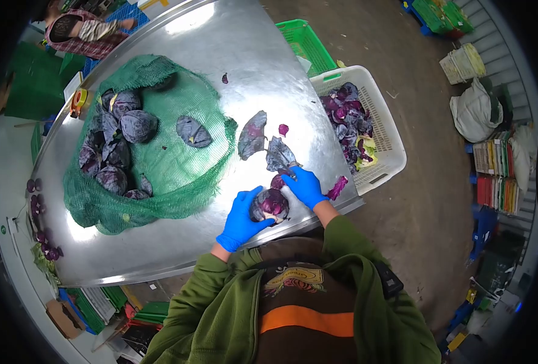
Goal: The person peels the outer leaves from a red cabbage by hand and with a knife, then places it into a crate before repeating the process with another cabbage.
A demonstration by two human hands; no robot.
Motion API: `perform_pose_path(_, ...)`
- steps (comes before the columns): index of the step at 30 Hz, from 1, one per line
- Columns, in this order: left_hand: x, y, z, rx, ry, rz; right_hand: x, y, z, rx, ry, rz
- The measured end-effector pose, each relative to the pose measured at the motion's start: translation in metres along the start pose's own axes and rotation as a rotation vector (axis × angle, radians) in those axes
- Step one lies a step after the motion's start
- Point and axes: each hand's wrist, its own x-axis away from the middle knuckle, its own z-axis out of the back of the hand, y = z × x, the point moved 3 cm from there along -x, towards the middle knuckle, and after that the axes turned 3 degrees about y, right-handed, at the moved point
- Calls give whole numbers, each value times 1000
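A red cabbage (270, 206) sits near the table's front edge, its pale cut base turned toward me. My left hand (243, 219), in a blue glove, is curled round its left side. Just above the cabbage, my right hand (305, 186), gloved too, has its fingers closed on a purple cabbage leaf (277, 181); the fingertips are partly hidden. A dark outer leaf (279, 154) lies right beyond that hand, with another loose leaf (252, 136) farther off. To the right of the hand is a curled purple leaf piece (337, 187).
A green mesh bag (202, 176) spread on the metal table (263, 48) holds several red cabbages (138, 125). At the right edge stands a white crate (391, 142) of leaves, beside a green crate (308, 45). Tape (78, 103) lies far left; another person (87, 33) is behind.
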Motion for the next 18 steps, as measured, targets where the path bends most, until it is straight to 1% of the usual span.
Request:
perform_pose_path(1,-3,15,6,-285,-63,-131,-4,-6,-5,104,-11,58)
perform_pose_path(2,-4,4,2,-291,-62,-128,-8,-7,-11,207,-24,117)
perform_pose_path(3,-5,-15,-7,33,-78,-20,-17,0,-15,206,41,181)
perform_pose_path(4,-8,-27,-14,356,-90,80,-26,6,-6,201,117,75)
perform_pose_path(5,-5,-29,-16,318,17,88,-40,16,14,72,234,-70)
perform_pose_path(6,-7,-32,-22,312,18,88,-45,26,25,-61,344,-220)
perform_pose_path(7,-7,-45,-30,447,134,274,-35,12,34,-66,342,-226)
perform_pose_path(8,-6,-53,-39,584,249,457,-22,-10,52,16,262,-252)
perform_pose_path(9,-10,-46,-45,630,312,505,-13,-20,63,104,184,-278)
perform_pose_path(10,-14,-43,-54,644,305,504,-4,-1,46,142,161,-128)
perform_pose_path(11,-19,-41,-61,667,314,487,11,14,30,161,83,49)
perform_pose_path(12,-24,-40,-67,687,324,471,33,-11,35,312,-118,-3)
perform_pose_path(13,-27,-35,-66,628,336,430,50,-14,30,309,-54,170)
perform_pose_path(14,-29,-30,-64,630,333,436,62,-21,29,314,-5,265)
perform_pose_path(17,-33,-24,-58,642,301,435,70,-27,29,315,19,310)
perform_pose_path(18,-34,-24,-58,640,298,435,69,-25,28,359,39,333)
